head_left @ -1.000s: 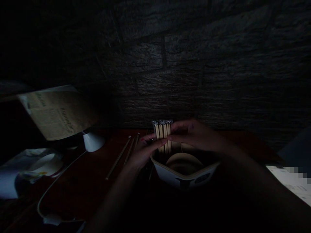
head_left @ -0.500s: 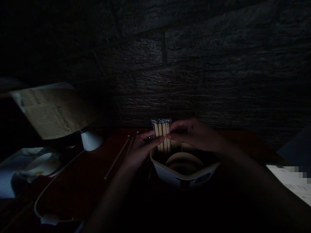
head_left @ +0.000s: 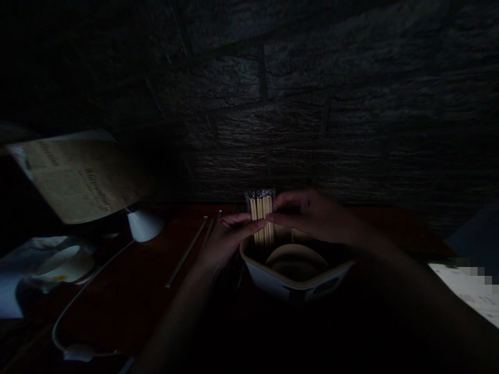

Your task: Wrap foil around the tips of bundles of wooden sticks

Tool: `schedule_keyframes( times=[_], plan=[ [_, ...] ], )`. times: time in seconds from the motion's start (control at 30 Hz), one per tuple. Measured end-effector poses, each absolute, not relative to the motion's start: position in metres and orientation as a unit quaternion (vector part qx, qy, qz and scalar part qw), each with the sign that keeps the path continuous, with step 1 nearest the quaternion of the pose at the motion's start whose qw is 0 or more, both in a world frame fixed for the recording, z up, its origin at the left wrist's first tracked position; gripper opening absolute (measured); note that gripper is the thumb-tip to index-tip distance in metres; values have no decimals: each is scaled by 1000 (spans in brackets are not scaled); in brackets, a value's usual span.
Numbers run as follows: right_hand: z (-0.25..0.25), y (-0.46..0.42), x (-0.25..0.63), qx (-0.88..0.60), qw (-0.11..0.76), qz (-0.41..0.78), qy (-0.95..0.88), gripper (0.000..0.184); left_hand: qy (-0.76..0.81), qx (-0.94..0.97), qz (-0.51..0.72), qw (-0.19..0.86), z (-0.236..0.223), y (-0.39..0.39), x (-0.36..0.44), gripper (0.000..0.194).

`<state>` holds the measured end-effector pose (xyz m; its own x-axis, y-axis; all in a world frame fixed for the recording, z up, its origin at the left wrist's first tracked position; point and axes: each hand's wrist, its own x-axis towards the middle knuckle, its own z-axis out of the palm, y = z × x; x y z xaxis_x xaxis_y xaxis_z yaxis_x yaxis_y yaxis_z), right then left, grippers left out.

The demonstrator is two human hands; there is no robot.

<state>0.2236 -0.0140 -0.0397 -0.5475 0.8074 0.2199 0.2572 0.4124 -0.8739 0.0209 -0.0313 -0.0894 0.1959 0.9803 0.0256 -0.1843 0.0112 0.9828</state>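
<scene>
Both my hands grip a bundle of wooden chopsticks [head_left: 262,208], held upright with clear plastic wrap at its top end. My left hand [head_left: 228,236] pinches the bundle from the left, thumb across its front. From the right, my right hand [head_left: 312,215] closes on it with thumb and fingertips. The lower end of the bundle reaches down inside the rim of a pale, angular container [head_left: 273,280]. A round bowl-like piece [head_left: 296,254] sits in that container. Dim light hides much of the container's inside.
At left stands a lamp with a printed shade [head_left: 78,176] and white base [head_left: 144,226]; its cord [head_left: 86,285] runs forward. Thin sticks [head_left: 187,252] lie beside my left forearm. A white roll [head_left: 64,264] and plastic packaging are far left. A rough brick wall [head_left: 241,104] rises behind.
The chopsticks and both hands stay almost where they were, with only a tiny shift. The whole view has moved slightly, so the lamp appears a little farther left.
</scene>
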Motion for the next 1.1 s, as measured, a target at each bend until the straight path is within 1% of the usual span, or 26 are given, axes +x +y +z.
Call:
schedule_keyframes(
  times=[0.27, 0.43, 0.57, 0.67, 0.8, 0.87, 1.0, 1.1],
  plan=[
    [-40, -14, 224, -349, 329, 392, -785, 22, 398, 498, 501, 586, -89, -33, 23, 32],
    [-39, -15, 222, -315, 337, 444, -768, 22, 402, 500, 503, 579, -89, -33, 24, 29],
    [-41, -15, 221, -291, 328, 479, -760, 29, 393, 505, 515, 570, -89, -32, 24, 26],
    [-44, -15, 221, -305, 325, 447, -776, 32, 401, 496, 511, 576, -89, -32, 25, 29],
    [-48, -15, 219, -335, 328, 345, -813, 27, 409, 496, 512, 571, -89, -32, 26, 28],
    [-49, -16, 218, -343, 327, 314, -823, 25, 412, 490, 512, 573, -89, -32, 26, 27],
    [-50, -16, 217, -347, 325, 303, -826, 24, 406, 490, 514, 576, -87, -32, 27, 25],
    [-49, -16, 218, -334, 330, 330, -819, 26, 410, 486, 510, 579, -87, -32, 27, 24]
  ],
)
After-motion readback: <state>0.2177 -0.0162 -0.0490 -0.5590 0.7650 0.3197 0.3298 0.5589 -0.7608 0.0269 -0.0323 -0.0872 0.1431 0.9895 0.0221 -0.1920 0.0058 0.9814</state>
